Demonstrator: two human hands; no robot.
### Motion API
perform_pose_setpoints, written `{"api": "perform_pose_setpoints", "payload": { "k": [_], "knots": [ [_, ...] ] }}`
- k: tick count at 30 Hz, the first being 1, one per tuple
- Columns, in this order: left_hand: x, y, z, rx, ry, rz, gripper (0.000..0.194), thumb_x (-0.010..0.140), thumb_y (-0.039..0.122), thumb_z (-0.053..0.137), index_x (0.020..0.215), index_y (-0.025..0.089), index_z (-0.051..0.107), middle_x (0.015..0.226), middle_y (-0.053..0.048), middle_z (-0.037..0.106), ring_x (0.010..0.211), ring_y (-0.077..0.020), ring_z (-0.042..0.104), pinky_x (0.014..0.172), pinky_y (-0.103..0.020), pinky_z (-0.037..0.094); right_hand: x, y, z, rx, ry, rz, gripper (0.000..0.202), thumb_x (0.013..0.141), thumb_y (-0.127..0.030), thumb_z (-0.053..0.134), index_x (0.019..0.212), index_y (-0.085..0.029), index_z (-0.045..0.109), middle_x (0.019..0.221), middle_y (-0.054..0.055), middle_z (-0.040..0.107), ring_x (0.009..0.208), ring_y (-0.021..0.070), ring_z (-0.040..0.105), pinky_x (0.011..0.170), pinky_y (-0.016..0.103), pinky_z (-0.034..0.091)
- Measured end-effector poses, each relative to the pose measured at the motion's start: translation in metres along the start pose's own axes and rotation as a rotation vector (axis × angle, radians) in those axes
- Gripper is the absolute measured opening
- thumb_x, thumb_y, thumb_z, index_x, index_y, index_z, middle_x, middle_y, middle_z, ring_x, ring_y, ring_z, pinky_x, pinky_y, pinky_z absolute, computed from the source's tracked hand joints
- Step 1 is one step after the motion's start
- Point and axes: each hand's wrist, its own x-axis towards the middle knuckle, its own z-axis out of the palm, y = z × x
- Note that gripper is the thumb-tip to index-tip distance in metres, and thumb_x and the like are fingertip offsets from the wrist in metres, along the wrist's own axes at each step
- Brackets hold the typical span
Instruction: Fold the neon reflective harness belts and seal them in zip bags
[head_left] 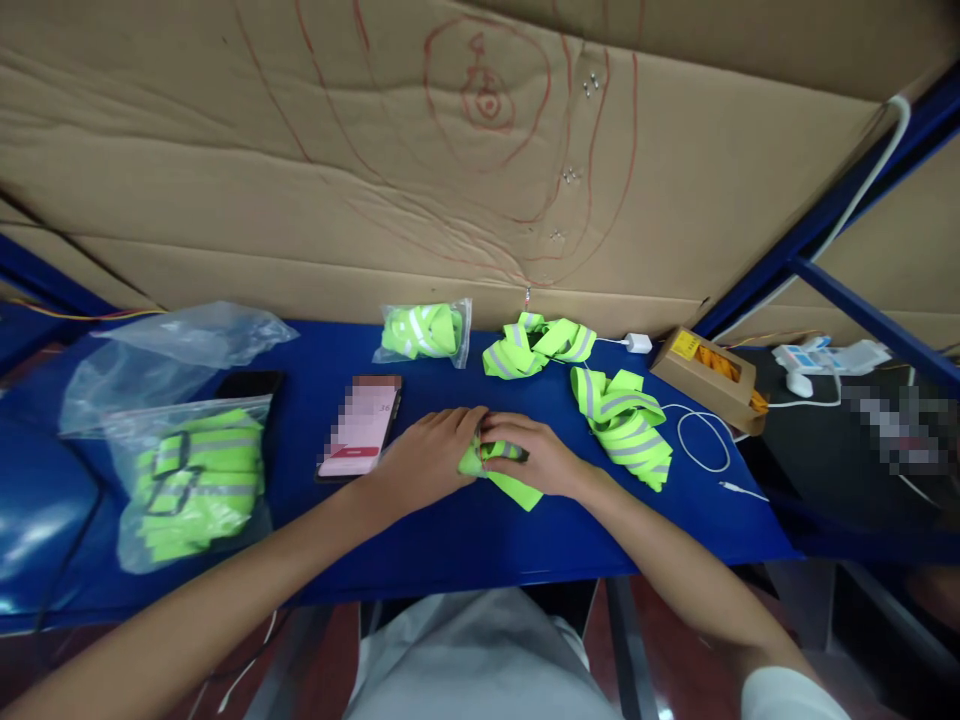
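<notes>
Both hands meet over a bundled yellow-green reflective strap (pixel 517 490) near the front middle of the blue table. My left hand (pixel 435 445) wraps the bundle from its left side, fingers curled over the top. From the right, my right hand (pixel 536 455) closes around the same strap, and a loose flap hangs out below the fingers. Part of the bundle is hidden under the hands. Two more loose strap bundles lie nearby, one a looped strap (pixel 536 345) behind the hands and one a striped strap (pixel 630 430) to the right.
A phone (pixel 360 430) lies left of my hands. Bagged straps sit in a clear bag (pixel 199 480) at left and a small bag (pixel 424 332) behind. Empty plastic bags (pixel 172 350), a cardboard box (pixel 705 375) and a white cable (pixel 705 465) are on the table (pixel 450 550). Cardboard stands behind.
</notes>
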Motion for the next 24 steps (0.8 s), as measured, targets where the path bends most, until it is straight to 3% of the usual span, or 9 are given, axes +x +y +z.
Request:
{"api": "perform_pose_setpoints", "payload": {
  "k": [4,7,9,12,19,21,24],
  "knots": [
    [-0.001,0.002,-0.001,-0.013,0.098,0.038,0.058,0.086,0.024,0.069,0.138,0.009,0.048,0.127,-0.02,0.066,0.115,-0.0335,0.067,0.098,-0.045,0.053,0.0,-0.009,0.008,-0.147,0.101,-0.008,0.022,0.091,-0.028,0.071,0.113,-0.024,0.067,0.127,0.012,0.062,0.126,0.0254,0.059,0.108,0.043,0.049],
    [-0.002,-0.001,0.001,0.006,0.218,0.028,0.059,0.089,0.026,0.068,0.141,0.01,0.046,0.132,-0.02,0.064,0.118,-0.0341,0.065,0.098,-0.045,0.053,0.002,-0.011,0.008,-0.173,0.339,0.153,0.05,0.077,-0.037,0.085,0.119,-0.022,0.061,0.125,0.013,0.059,0.122,0.0275,0.058,0.104,0.044,0.052],
    [0.0,-0.003,0.005,0.038,0.27,0.017,0.061,0.09,0.029,0.068,0.143,0.009,0.045,0.132,-0.021,0.065,0.117,-0.0354,0.065,0.097,-0.046,0.053,0.003,-0.01,0.006,-0.174,0.41,0.23,0.058,0.069,-0.042,0.09,0.115,-0.021,0.061,0.118,0.012,0.061,0.114,0.0274,0.061,0.098,0.043,0.054],
    [0.004,-0.003,0.011,0.075,0.275,0.017,0.062,0.089,0.029,0.068,0.142,0.007,0.046,0.13,-0.022,0.066,0.113,-0.0366,0.066,0.096,-0.047,0.053,0.002,-0.007,0.002,-0.138,0.311,0.168,0.044,0.077,-0.04,0.084,0.11,-0.02,0.065,0.117,0.011,0.063,0.11,0.0248,0.064,0.098,0.039,0.055],
    [0.011,0.007,0.003,0.068,0.168,-0.024,0.07,0.086,0.026,0.067,0.148,0.005,0.041,0.126,-0.02,0.068,0.111,-0.0342,0.067,0.094,-0.045,0.054,0.002,-0.017,-0.011,-0.044,-0.021,0.036,0.043,0.096,-0.024,0.061,0.138,-0.018,0.056,0.141,0.017,0.048,0.138,0.0258,0.048,0.116,0.043,0.043],
    [0.013,0.015,0.0,0.091,0.126,-0.021,0.073,0.086,0.023,0.066,0.15,0.005,0.038,0.123,-0.019,0.068,0.109,-0.0345,0.067,0.092,-0.046,0.054,0.003,-0.016,-0.007,-0.037,0.015,0.069,0.036,0.093,-0.017,0.059,0.129,-0.019,0.063,0.136,0.015,0.052,0.134,0.0257,0.051,0.114,0.044,0.045],
    [0.019,0.026,-0.002,0.116,0.121,0.002,0.074,0.084,0.017,0.064,0.151,0.006,0.036,0.124,-0.019,0.068,0.109,-0.0349,0.067,0.093,-0.046,0.054,0.004,-0.012,0.004,-0.008,0.226,0.161,0.022,0.083,-0.009,0.063,0.1,-0.021,0.072,0.112,0.009,0.062,0.111,0.023,0.062,0.099,0.039,0.054]
  ]
}}
